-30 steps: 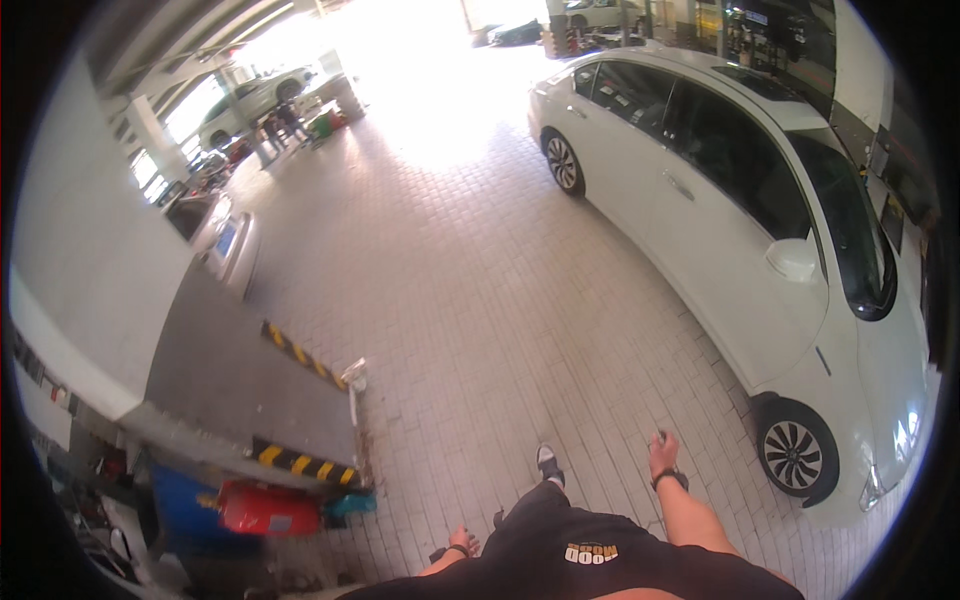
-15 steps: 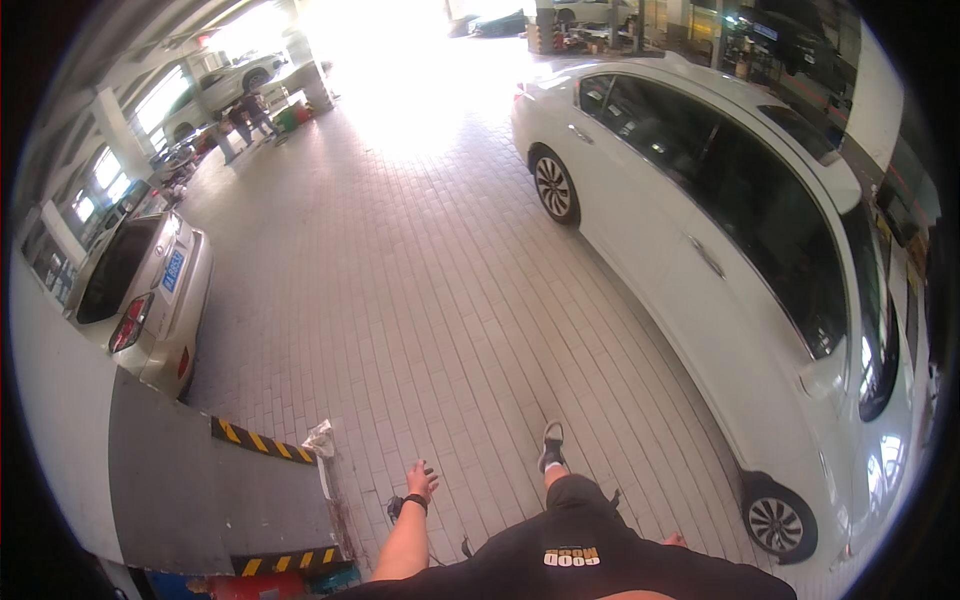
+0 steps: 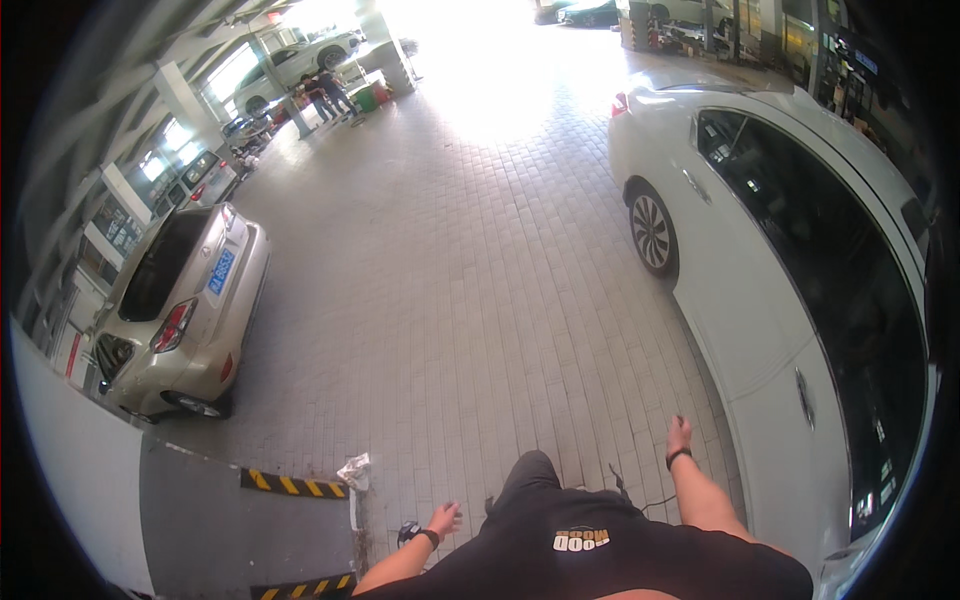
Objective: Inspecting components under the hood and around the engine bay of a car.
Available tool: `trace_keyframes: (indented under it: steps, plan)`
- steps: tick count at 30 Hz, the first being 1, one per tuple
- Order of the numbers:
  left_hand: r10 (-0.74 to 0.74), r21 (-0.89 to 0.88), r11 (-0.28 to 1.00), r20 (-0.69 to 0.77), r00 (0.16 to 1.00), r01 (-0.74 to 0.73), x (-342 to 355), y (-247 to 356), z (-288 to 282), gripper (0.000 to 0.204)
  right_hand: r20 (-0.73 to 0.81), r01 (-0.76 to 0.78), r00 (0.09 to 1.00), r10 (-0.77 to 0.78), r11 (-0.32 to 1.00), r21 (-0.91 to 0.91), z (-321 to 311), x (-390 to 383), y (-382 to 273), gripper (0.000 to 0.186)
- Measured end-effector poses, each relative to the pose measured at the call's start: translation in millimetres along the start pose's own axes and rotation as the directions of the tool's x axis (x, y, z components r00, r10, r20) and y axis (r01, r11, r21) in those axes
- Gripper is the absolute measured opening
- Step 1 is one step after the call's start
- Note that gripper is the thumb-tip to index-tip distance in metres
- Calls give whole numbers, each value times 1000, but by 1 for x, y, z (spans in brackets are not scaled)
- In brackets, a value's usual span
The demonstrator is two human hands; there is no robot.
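My left hand [image 3: 445,518] hangs low beside my body with its fingers a little apart and nothing visible in it. A black band [image 3: 431,538] circles that wrist, and a small dark device [image 3: 408,532] sits beside it. Farther forward on the right, my right hand [image 3: 679,434] has its fingers curled in, with no object visible in them. A dark band [image 3: 679,456] is around this wrist too. The nearest thing to my right hand is a white car [image 3: 740,330], apart from it. Neither hand touches anything that I can see.
Pale paving [image 3: 450,300] runs ahead between the white car and a beige car [image 3: 200,300] on the left. Near left stands a grey and white pillar [image 3: 230,520] with yellow-black edge strips and crumpled plastic [image 3: 353,472] at its corner. Farther off, people [image 3: 325,95] stand near a raised car [image 3: 300,70].
The view has turned left, so cars and pillar sit farther right. My right hand and forearm have swung forward into sight. My left hand sits lower, and the stepping foot has gone out of view.
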State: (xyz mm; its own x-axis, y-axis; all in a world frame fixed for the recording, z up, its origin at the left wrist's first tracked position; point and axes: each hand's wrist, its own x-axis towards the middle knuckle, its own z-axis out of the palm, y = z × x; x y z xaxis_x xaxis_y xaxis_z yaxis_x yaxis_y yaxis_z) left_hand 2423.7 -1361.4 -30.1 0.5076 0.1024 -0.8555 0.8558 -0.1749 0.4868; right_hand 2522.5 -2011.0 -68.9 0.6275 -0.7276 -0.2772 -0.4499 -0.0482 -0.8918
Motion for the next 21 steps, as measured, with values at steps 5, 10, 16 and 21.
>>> trace_keyframes:
  steps: [5, 10, 16, 21]
  plan:
    - [16, 27, 999, 122, 992, -20, 66, 123, 26, 60, 142, 385, 919, -367, 913, -134, 108, 93, -201, 34]
    - [82, -178, 980, -66, 994, -92, 212, 278, 27, 54, 193, 375, 924, -331, 886, -274, 177, 182, -212, 35]
    - [251, -365, 879, -193, 949, -307, 321, 561, 43, 45, 181, 313, 947, -266, 889, -333, 171, 210, -277, 27]
    - [367, -226, 904, -20, 930, -362, 366, 724, 66, 47, 80, 324, 946, -315, 892, -317, 208, 256, -345, 22]
